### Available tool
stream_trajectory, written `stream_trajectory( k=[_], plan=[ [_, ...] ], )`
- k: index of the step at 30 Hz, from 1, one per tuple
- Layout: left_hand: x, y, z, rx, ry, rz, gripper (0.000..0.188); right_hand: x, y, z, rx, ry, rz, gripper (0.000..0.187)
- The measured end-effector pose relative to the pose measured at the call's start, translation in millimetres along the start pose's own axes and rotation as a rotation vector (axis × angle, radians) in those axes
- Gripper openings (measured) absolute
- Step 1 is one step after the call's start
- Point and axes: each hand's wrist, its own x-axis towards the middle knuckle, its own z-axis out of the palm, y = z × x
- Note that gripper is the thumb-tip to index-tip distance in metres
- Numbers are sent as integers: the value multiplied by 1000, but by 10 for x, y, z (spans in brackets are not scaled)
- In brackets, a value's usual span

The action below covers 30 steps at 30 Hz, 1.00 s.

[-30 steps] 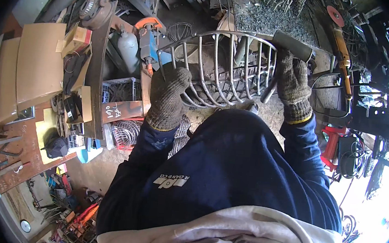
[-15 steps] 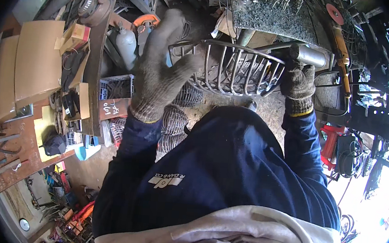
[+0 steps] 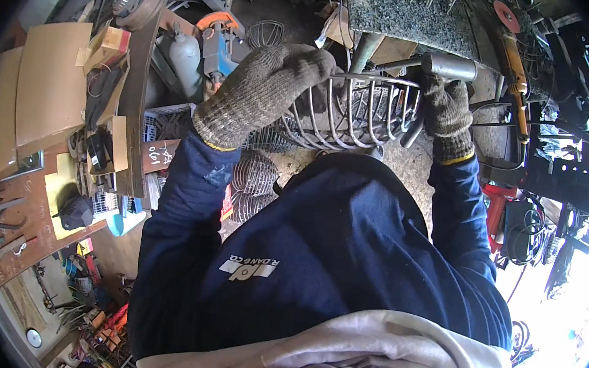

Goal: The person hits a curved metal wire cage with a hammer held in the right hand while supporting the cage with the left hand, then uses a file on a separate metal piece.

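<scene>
A curved basket-like frame of bent metal rods (image 3: 381, 79) is held up in front of me. My left hand (image 3: 264, 87), in a grey-brown knitted glove, is closed around its left end, hiding that part. My right hand (image 3: 446, 117), gloved the same way, is closed by the frame's right end. It grips what looks like a hammer (image 3: 452, 67) with a thick cylindrical steel head above the fingers; most of its handle is hidden. Whether the right hand also touches the frame, I cannot tell.
Beyond the frame stands a metal worktable (image 3: 413, 30) covered in dark grit. An angle grinder (image 3: 516, 67) hangs at right. Left are a grey gas cylinder (image 3: 184, 62), an orange-and-blue tool (image 3: 217, 40) and cardboard boxes (image 3: 50, 89). Wire baskets (image 3: 253, 177) lie on the floor.
My left hand was spread open beside the frame; now it has closed on the left end. My right hand and the hammer have shifted slightly left and away from me.
</scene>
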Motion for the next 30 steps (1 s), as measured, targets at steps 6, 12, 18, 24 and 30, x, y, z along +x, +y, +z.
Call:
stream_trajectory(
  k=[6, 12, 18, 24, 30],
  plan=[
    [-34, 56, 40, -133, -44, -119, 53, 174, 169, -94, -290, -105, -229, 35],
    [-6, -358, -94, -325, 2, -169, 52, 297, 328, -116, -814, -100, -420, 44],
    [-79, -286, -203, 307, 8, 58, 42, 342, 584, -79, -284, -173, -223, 63],
    [-171, -323, -191, 573, 83, 293, 46, 420, 626, -24, -602, -185, -434, 61],
    [-89, -132, -156, 624, 55, 240, 39, 392, 694, -10, -311, -158, -244, 58]
  ],
)
